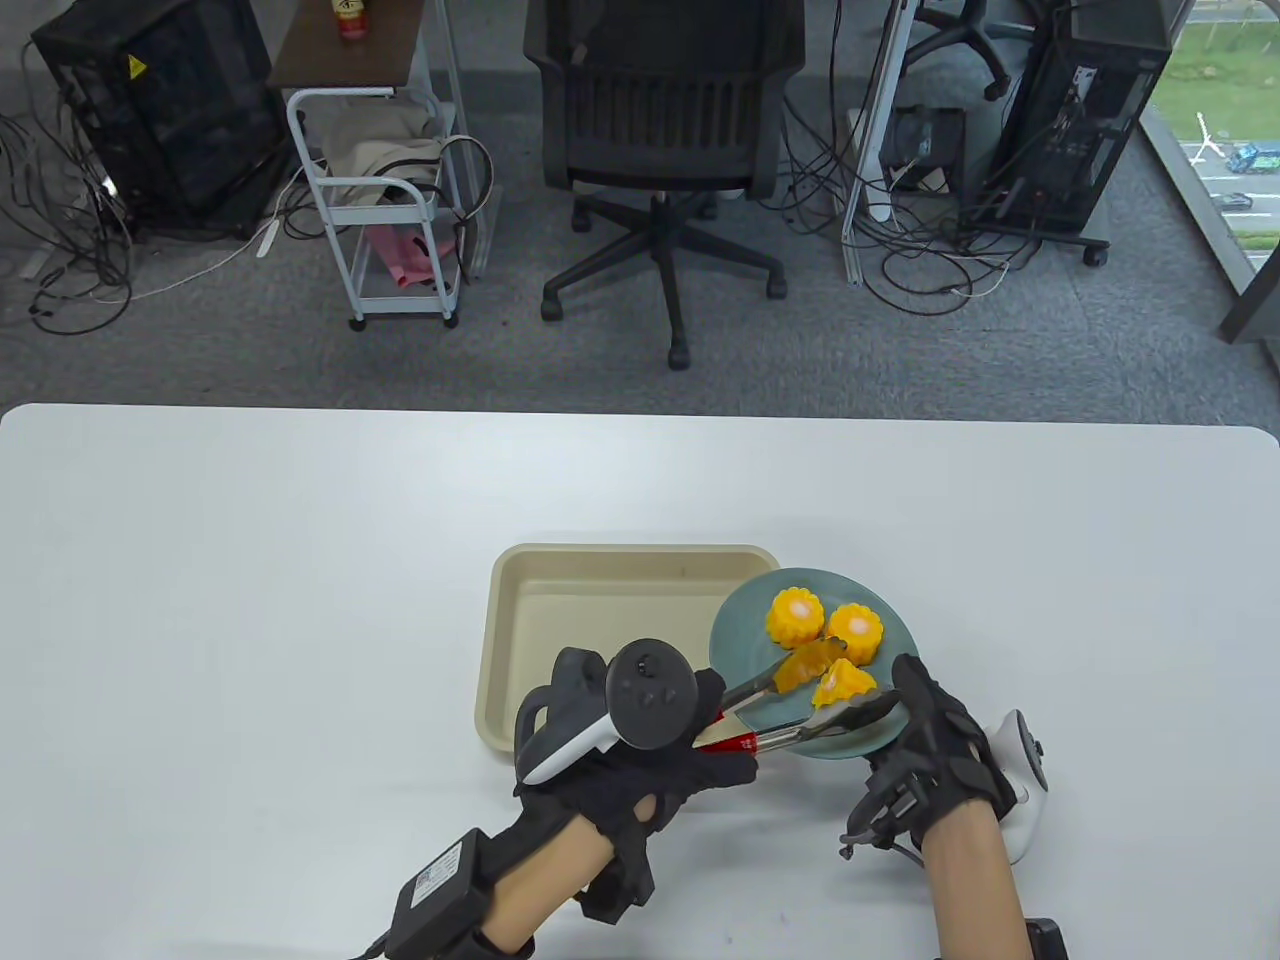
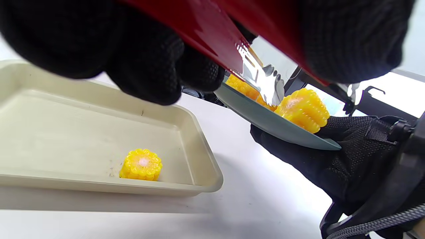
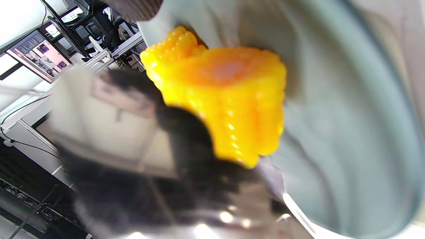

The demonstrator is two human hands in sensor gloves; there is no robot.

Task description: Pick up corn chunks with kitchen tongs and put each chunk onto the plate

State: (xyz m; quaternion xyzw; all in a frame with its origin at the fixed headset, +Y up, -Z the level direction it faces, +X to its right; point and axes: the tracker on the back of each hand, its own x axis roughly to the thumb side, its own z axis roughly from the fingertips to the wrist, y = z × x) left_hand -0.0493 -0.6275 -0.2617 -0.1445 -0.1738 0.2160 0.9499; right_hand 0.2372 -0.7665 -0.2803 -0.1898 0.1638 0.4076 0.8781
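My left hand (image 1: 700, 745) grips the red handle of metal tongs (image 1: 800, 700), whose two arms reach over the teal plate (image 1: 745, 620). A yellow corn chunk (image 1: 845, 683) sits between the tong arms near their tips. Two more chunks (image 1: 795, 615) (image 1: 853, 630) lie further back on the plate. My right hand (image 1: 915, 700) holds the plate by its near rim, fingers under it (image 2: 332, 156), tilted and lifted off the table. One corn chunk (image 2: 141, 164) stays in the beige tray (image 2: 66, 132); the table view hides it behind my left hand. The right wrist view shows a chunk (image 3: 225, 99) close up.
The beige tray (image 1: 600, 590) lies at the table's middle, its right corner under the plate. An office chair (image 1: 660, 150), a white cart (image 1: 385, 200) and computer cases stand on the floor beyond the table's far edge.
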